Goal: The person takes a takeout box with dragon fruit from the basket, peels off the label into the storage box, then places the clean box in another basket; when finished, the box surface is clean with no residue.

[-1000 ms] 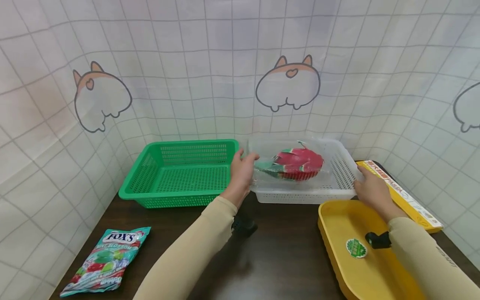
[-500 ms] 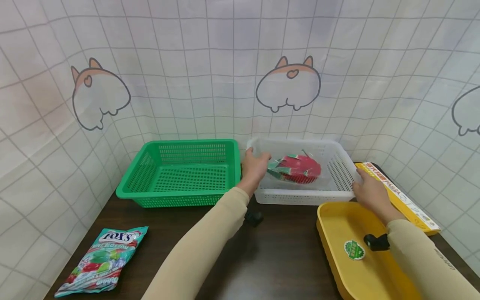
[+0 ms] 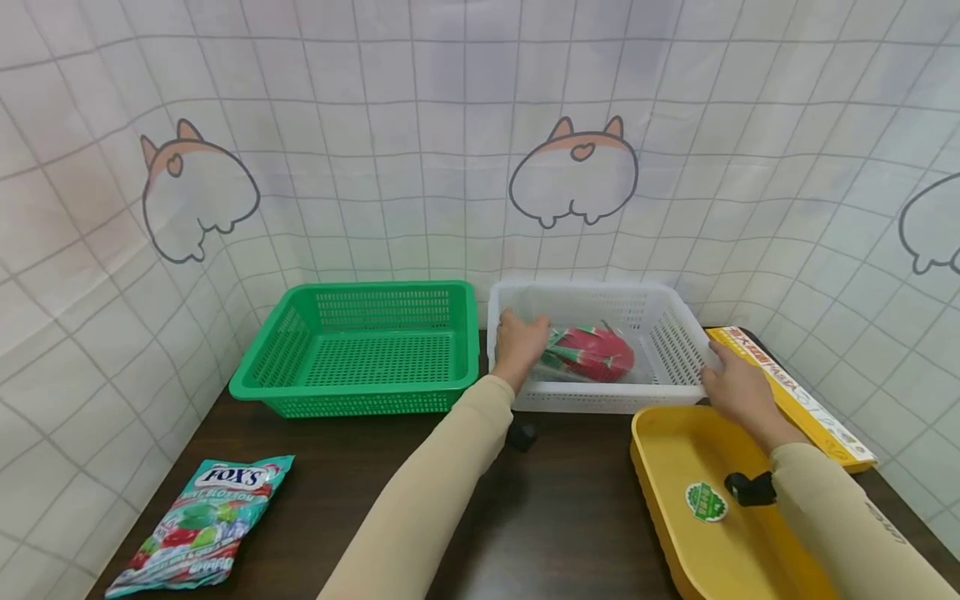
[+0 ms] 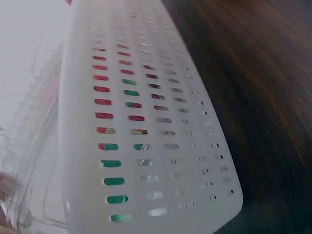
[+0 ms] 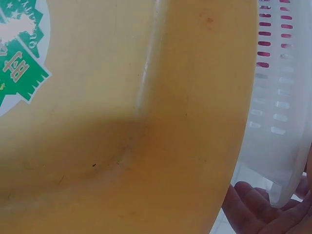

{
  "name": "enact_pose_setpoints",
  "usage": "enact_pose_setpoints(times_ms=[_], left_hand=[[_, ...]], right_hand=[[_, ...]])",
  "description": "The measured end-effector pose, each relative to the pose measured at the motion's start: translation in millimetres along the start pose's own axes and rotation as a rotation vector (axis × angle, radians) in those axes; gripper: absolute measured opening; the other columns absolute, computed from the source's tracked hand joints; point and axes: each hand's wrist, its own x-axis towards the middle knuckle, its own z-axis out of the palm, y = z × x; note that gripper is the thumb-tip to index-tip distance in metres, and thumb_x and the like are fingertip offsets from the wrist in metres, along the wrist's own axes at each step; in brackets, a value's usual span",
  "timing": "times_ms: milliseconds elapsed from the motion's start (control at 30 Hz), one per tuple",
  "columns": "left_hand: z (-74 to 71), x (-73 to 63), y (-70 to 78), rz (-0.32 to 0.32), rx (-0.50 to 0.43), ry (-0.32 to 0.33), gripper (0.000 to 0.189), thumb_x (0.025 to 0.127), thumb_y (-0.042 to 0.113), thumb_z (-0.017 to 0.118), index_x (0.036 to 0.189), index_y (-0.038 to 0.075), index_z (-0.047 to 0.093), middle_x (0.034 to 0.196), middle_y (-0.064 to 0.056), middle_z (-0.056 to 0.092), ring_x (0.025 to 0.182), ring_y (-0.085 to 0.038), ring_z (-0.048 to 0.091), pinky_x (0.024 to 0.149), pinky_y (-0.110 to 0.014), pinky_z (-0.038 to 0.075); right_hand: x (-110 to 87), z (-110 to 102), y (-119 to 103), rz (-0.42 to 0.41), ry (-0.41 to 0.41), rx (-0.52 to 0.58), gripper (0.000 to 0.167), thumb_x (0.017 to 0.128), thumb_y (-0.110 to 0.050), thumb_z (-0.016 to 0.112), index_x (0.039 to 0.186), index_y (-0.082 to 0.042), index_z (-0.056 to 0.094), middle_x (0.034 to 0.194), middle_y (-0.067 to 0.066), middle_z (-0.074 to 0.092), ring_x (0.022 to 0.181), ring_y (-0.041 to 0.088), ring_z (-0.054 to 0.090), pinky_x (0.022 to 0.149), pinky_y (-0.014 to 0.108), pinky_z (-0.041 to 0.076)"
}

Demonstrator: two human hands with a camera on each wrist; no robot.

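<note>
My left hand (image 3: 519, 346) holds the near left end of a clear plastic box (image 4: 46, 190), which sits low inside the white basket (image 3: 615, 400). A red and green dragon fruit (image 3: 598, 354) shows through the clear plastic; in the left wrist view its colours appear through the basket's slots. My right hand (image 3: 742, 392) grips the basket's right end, and in the right wrist view its fingers (image 5: 248, 207) curl beneath the rim. Only a bit of the left hand shows at the edge of the left wrist view.
Left of the white basket stands a green basket (image 3: 360, 402). A yellow tray (image 3: 652, 492) with a green sticker lies under my right forearm, beside a yellow and white box (image 3: 806, 400). A Fox's candy bag (image 3: 202, 525) lies at the front left.
My left hand has moved right and down, lowering the clear box with the dragon fruit into the white basket. The right hand has stayed on the basket's end.
</note>
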Motion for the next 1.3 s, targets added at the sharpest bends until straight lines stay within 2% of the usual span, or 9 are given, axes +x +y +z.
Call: enact_pose_setpoints(times_ms=[133, 200, 300, 533, 667, 800, 867, 1100, 1300], left_hand=[[4.0, 3.6, -3.5, 0.006, 0.032, -0.022, 0.078, 0.096, 0.040, 0.047, 0.155, 0.003, 0.014, 0.149, -0.020, 0.039, 0.120, -0.033, 0.051, 0.096, -0.046, 0.044], [6.2, 5.2, -6.2, 0.025, 0.074, -0.035, 0.075, 0.098, 0.038, 0.046, 0.156, 0.004, 0.013, 0.138, -0.021, 0.050, 0.096, -0.028, 0.058, 0.079, -0.042, 0.048], [8.3, 7.8, -9.7, 0.055, 0.143, -0.045, 0.069, 0.097, 0.025, 0.049, 0.155, 0.005, 0.019, 0.126, -0.020, 0.059, 0.062, -0.019, 0.045, 0.056, -0.034, 0.039], [5.1, 11.5, -12.4, 0.071, 0.230, -0.094, 0.056, 0.093, 0.012, 0.050, 0.148, 0.006, 0.041, 0.144, -0.015, 0.049, 0.052, -0.015, 0.031, 0.048, -0.028, 0.031], [-0.9, 10.1, -15.8, 0.113, 0.355, -0.133, 0.055, 0.096, 0.013, 0.048, 0.149, 0.003, 0.037, 0.146, -0.014, 0.046, 0.059, -0.018, 0.041, 0.052, -0.029, 0.038], [-7.6, 6.5, -16.3, 0.220, 0.571, -0.156, 0.053, 0.096, 0.010, 0.046, 0.147, 0.000, 0.039, 0.146, -0.016, 0.045, 0.090, -0.024, 0.057, 0.066, -0.032, 0.048], [-11.5, 5.4, -15.2, 0.260, 0.632, -0.164, 0.054, 0.096, 0.011, 0.046, 0.148, 0.003, 0.039, 0.147, -0.015, 0.043, 0.103, -0.026, 0.058, 0.072, -0.034, 0.050], [-31.9, 10.1, -14.0, 0.451, 0.787, -0.113, 0.047, 0.098, 0.020, 0.048, 0.144, 0.010, 0.046, 0.143, -0.011, 0.046, 0.117, -0.027, 0.055, 0.086, -0.040, 0.052], [-73.8, 16.6, -9.8, 0.542, 0.900, -0.059, 0.046, 0.098, 0.019, 0.051, 0.143, 0.011, 0.047, 0.149, -0.012, 0.040, 0.131, -0.030, 0.044, 0.089, -0.043, 0.052]], right_hand=[[-0.6, 1, 0, 0.008, 0.005, -0.004, 0.061, 0.101, -0.021, 0.043, 0.151, 0.006, 0.022, 0.130, 0.038, 0.045, 0.074, 0.028, 0.057, 0.048, 0.031, 0.044], [-1.0, 1, -1, 0.011, 0.008, -0.011, 0.060, 0.101, -0.021, 0.043, 0.151, 0.006, 0.023, 0.131, 0.038, 0.045, 0.073, 0.027, 0.056, 0.048, 0.031, 0.043], [-1.1, 2, -1, 0.019, 0.005, -0.015, 0.060, 0.101, -0.023, 0.042, 0.151, 0.006, 0.022, 0.130, 0.038, 0.045, 0.069, 0.025, 0.056, 0.048, 0.030, 0.043], [-1.3, 5, -5, 0.022, 0.000, -0.023, 0.060, 0.101, -0.020, 0.040, 0.150, 0.007, 0.022, 0.129, 0.039, 0.046, 0.062, 0.021, 0.053, 0.048, 0.030, 0.041], [1.0, 8, -10, -0.004, -0.008, -0.024, 0.059, 0.100, -0.020, 0.040, 0.150, 0.007, 0.023, 0.130, 0.039, 0.046, 0.065, 0.022, 0.053, 0.049, 0.030, 0.041], [4.3, 9, -12, -0.017, -0.016, -0.022, 0.060, 0.101, -0.020, 0.042, 0.150, 0.007, 0.022, 0.130, 0.039, 0.046, 0.068, 0.023, 0.054, 0.049, 0.030, 0.042], [6.2, 9, -12, -0.022, -0.016, -0.021, 0.060, 0.101, -0.020, 0.042, 0.151, 0.007, 0.022, 0.130, 0.038, 0.046, 0.069, 0.024, 0.055, 0.049, 0.030, 0.042], [11.0, 5, -9, -0.042, -0.009, -0.022, 0.061, 0.100, -0.021, 0.045, 0.149, 0.008, 0.024, 0.127, 0.039, 0.048, 0.073, 0.028, 0.056, 0.049, 0.031, 0.042], [10.7, -5, -5, -0.097, 0.060, -0.068, 0.059, 0.094, -0.019, 0.055, 0.144, 0.008, 0.037, 0.125, 0.036, 0.052, 0.082, 0.037, 0.055, 0.053, 0.033, 0.045]])
